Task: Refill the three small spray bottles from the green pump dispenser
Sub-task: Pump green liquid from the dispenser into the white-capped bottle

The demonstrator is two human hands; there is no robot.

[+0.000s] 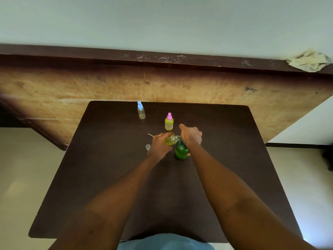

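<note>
Our left hand (159,143) curls its fingers round the third small spray bottle (170,139). We hold it uncapped and tilted on its side, so that its mouth meets the spout. It looks partly full of yellow-green liquid. Our right hand (191,135) lies over the head of the green pump dispenser (181,152), probably to press it. The thumb sticks out; we cannot tell how the fingers lie beneath. The dispenser stands upright on the dark table (108,177), touching the tilted bottle at the spout. A small clear cap (148,147) sits just left of our left hand. Beyond stands the pink-capped bottle (169,123), already full of yellow liquid. Further back, the blue-capped bottle (141,111) looks nearly empty.
</note>
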